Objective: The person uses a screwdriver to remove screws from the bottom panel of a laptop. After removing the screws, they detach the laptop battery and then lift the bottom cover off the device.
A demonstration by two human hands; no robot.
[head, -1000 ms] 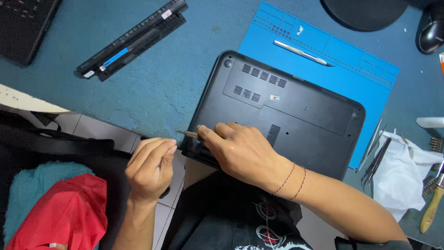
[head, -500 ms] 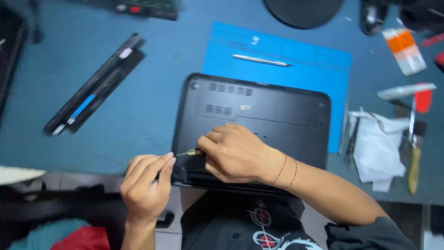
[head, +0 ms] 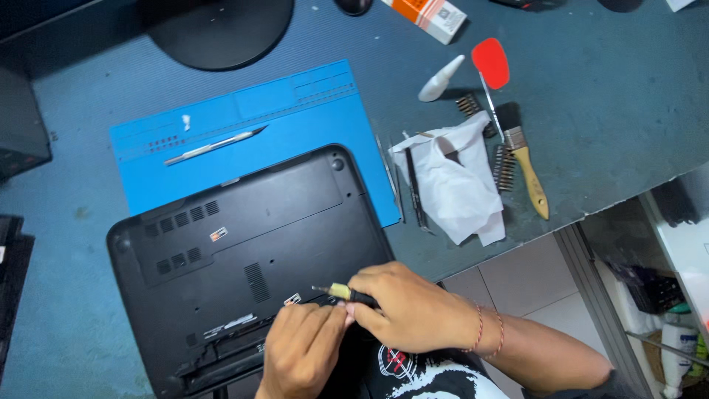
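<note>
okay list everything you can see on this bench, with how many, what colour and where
upturned black laptop: 1, black, near edge
blue work mat: 1, blue, under laptop's far side
slim metal pry tool: 1, silver, on mat
crumpled white cloth: 1, white, right of mat
wooden-handled brush: 1, tan, right of cloth
red-headed spatula tool: 1, red, far right
white nozzle bottle: 1, white, beside spatula
small screwdriver: 1, yellow-black, in right hand
left hand: 1, fingers meeting screwdriver
right hand: 1, gripping screwdriver

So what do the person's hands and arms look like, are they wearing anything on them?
Both hands are bare, no gloves. The right hand has thin red string bracelets around its wrist, and that forearm is uncovered, with no sleeve showing. The left hand has no ring or band visible; its wrist is cut off by the picture's lower edge.
</note>
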